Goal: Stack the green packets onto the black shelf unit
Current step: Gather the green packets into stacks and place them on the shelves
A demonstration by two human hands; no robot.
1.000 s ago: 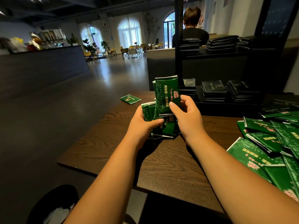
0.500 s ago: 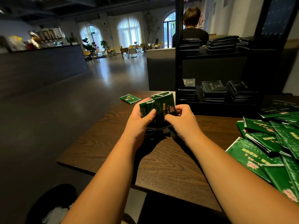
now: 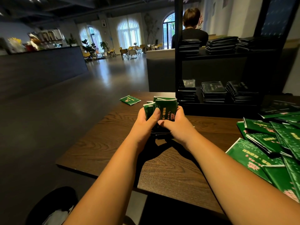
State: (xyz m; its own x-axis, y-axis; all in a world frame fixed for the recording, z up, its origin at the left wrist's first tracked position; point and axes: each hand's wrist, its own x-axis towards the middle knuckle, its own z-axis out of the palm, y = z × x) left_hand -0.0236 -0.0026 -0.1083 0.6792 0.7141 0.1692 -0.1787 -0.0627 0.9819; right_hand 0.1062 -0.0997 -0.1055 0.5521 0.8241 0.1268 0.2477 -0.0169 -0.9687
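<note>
The bundle of green packets (image 3: 165, 108) now stands upright and gathered between both hands near the far edge of the bench (image 3: 100, 143), just before the left post of the black shelf unit (image 3: 178, 62). The left hand (image 3: 146, 118) and right hand (image 3: 177, 122) each hold a close grip on it from either side, thumbs laid over its near face. A second ago the right hand held one packet raised above the rest. Since then it has been pushed down level with them and the hands have drawn together. I judge the bundle squared and ready to lift onto a shelf. The loose heap of packets (image 3: 267, 143) at the right edge and the single packet (image 3: 130, 100) lie unchanged.
</note>
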